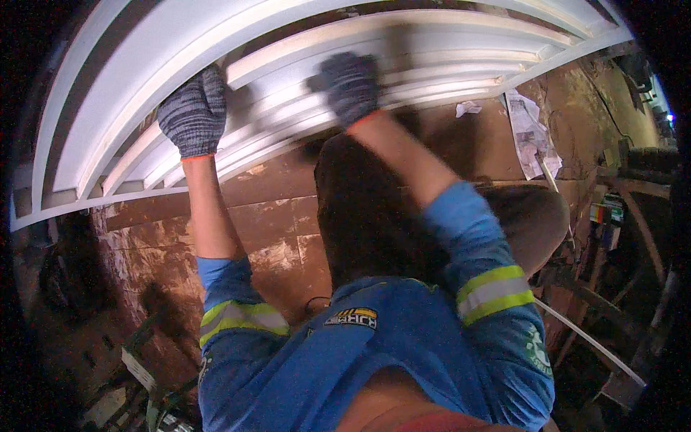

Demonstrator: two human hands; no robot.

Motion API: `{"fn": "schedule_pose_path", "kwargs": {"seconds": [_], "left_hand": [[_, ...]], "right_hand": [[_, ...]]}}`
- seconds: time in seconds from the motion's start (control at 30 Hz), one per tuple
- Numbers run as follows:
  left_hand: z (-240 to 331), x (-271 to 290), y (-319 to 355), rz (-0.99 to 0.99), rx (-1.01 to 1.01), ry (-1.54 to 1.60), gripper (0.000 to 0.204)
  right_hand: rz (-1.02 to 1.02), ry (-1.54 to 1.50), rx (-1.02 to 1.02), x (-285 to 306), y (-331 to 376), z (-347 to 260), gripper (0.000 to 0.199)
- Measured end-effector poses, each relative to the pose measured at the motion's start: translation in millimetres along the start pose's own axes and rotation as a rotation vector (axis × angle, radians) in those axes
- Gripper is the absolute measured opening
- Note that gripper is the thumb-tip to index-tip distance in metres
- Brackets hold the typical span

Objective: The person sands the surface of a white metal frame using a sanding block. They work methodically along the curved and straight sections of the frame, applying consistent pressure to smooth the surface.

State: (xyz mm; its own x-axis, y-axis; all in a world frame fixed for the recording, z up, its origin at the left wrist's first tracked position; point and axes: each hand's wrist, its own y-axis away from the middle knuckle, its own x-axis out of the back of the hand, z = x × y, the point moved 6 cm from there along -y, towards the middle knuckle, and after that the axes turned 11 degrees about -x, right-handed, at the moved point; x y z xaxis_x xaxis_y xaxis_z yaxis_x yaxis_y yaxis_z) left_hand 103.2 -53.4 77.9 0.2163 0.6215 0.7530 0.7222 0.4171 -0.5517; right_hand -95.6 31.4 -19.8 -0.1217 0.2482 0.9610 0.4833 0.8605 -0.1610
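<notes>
Across the upper half of the view, a long white moulded panel (302, 65) with raised ribs and recessed channels spans from the far left to the upper right, its straight edges bowed by the lens; it appears to rest over a worn brown surface (266, 216), though its supports are not visible. Both hands wear grey knit gloves with orange cuffs. The left hand (193, 111) lies on the near ribs toward the left end, its fingers (209, 83) curled over a raised rib and closed around it. The right hand (350, 86) rests on the ribs nearer the middle; motion blur prevents a clear reading, so whether its fingers are closed or merely pressed flat cannot be told. Judged from its length and rigid profile, the panel is stiff and moderately heavy, awkward from span rather than weight. The painted face looks smooth and likely slippery, so the knit gloves aid friction. Thin rib edges and paint may chip or scuff on contact. Best hold is on the raised ribs or the long outer rail, hands well apart to control twist. Crumpled paper (468, 109) and a printed sheet (529, 133) lie on the brown surface near the right end.
</notes>
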Motion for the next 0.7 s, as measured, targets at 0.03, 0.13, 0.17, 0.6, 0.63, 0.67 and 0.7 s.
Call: {"fn": "schedule_pose_path", "kwargs": {"seconds": [0.03, 0.13, 0.17, 0.6, 0.63, 0.67, 0.7], "left_hand": [[5, 1, -7, 0.013, 0.012, 0.021, 0.040], [9, -2, -10, 0.044, 0.072, 0.058, 0.041], [10, -1, -11, 0.063, 0.089, 0.061, 0.042], [12, -9, -14, 0.063, 0.054, -0.022, 0.043], [9, -9, -12, 0.094, 0.034, -0.029, 0.043], [9, -9, -10, 0.124, 0.014, -0.033, 0.042], [8, -9, -6, 0.098, 0.022, -0.018, 0.042]], "right_hand": [[0.135, 0.013, 0.038, 3, -2, 52, 0.025], [0.279, 0.247, -0.034, 43, 3, 155, 0.015], [0.235, 0.313, -0.097, 53, 1, 168, 0.014], [0.346, -0.090, 0.115, -21, 45, -25, 0.016], [0.498, -0.040, 0.160, -12, 58, -32, 0.018], [0.368, 0.004, 0.153, -14, 52, -28, 0.017], [0.231, 0.038, 0.147, -9, 47, -22, 0.017]]}}
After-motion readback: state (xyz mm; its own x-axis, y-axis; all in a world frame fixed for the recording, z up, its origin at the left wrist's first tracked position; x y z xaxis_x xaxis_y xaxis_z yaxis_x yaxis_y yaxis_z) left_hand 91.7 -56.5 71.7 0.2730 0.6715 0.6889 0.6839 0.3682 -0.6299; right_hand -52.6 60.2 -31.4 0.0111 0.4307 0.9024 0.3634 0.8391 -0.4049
